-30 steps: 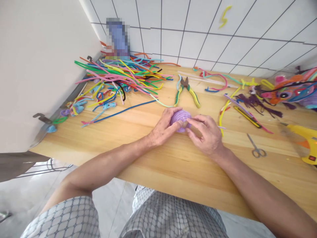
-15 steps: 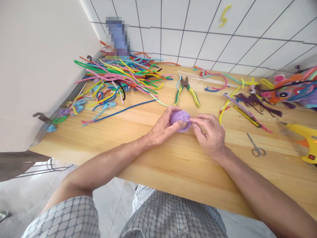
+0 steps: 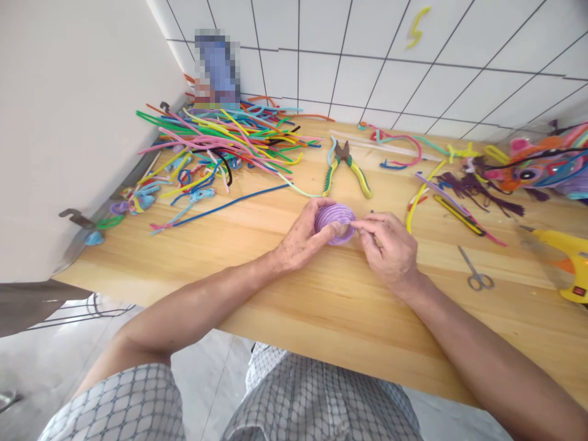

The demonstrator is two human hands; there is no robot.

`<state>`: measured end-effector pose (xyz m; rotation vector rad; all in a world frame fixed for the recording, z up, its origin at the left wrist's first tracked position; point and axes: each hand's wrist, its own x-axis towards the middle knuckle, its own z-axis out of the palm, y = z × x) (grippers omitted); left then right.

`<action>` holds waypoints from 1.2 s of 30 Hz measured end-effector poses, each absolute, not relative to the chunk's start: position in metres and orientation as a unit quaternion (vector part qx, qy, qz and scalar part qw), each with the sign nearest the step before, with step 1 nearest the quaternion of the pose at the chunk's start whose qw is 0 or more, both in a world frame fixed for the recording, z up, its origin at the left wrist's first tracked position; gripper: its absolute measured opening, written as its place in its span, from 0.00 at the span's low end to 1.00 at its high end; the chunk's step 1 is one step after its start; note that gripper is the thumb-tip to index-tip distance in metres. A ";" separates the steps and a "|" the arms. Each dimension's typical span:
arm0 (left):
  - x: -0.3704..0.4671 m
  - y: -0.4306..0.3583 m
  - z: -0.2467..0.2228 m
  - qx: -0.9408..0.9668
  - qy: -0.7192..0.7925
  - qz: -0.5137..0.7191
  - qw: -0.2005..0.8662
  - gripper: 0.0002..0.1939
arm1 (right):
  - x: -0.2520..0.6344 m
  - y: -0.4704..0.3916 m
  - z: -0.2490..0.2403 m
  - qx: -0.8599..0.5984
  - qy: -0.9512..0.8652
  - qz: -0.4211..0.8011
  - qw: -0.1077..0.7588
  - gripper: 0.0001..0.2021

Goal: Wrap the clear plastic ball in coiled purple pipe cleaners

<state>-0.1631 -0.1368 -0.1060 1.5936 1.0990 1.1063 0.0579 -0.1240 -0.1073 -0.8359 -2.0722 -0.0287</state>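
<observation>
A purple coil (image 3: 328, 215), wound in rings from what looks like pipe cleaner into a small hollow cup, is held above the wooden table. My left hand (image 3: 305, 236) wraps round its left side, the thumb resting at the near rim by the opening. At the right rim, thumb and forefinger of my right hand (image 3: 388, 245) are pinched together on the coil's edge; the exact bit between those fingertips is too small to make out. Just beyond the coil lie pliers (image 3: 343, 160) with green and yellow handles, jaws pointing to the wall.
Many coloured pipe cleaners (image 3: 239, 144) are heaped at the back left. Scissors (image 3: 478, 275), a yellow utility knife (image 3: 459, 215) and a yellow glue gun (image 3: 565, 254) lie to the right. A colourful pipe-cleaner figure (image 3: 542, 168) stands at the far right. A tiled wall (image 3: 321, 55) bounds the back.
The coil has shifted or turned very slightly to the right, its opening showing a little more. Both hands keep nearly the same place and hold.
</observation>
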 end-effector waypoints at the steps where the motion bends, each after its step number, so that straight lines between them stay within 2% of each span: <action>1: -0.163 -0.137 -0.107 0.643 0.442 0.446 0.440 0.25 | 0.058 -0.124 -0.107 -0.335 -0.835 -0.013 0.437 0.15; 6: -0.164 -0.137 -0.109 0.646 0.442 0.439 0.441 0.25 | 0.054 -0.125 -0.105 -0.328 -0.835 -0.002 0.443 0.13; 17: -0.167 -0.139 -0.106 0.645 0.424 0.416 0.481 0.30 | 0.053 -0.127 -0.103 -0.317 -0.852 -0.051 0.413 0.19; 25: -0.168 -0.137 -0.096 0.670 0.448 0.388 0.447 0.31 | 0.052 -0.126 -0.104 -0.308 -0.854 -0.048 0.417 0.20; 31: -0.167 -0.136 -0.100 0.660 0.447 0.408 0.445 0.26 | 0.053 -0.127 -0.105 -0.307 -0.857 -0.042 0.411 0.19; 36: -0.164 -0.135 -0.102 0.623 0.467 0.439 0.449 0.28 | 0.057 -0.126 -0.106 -0.319 -0.853 -0.033 0.411 0.20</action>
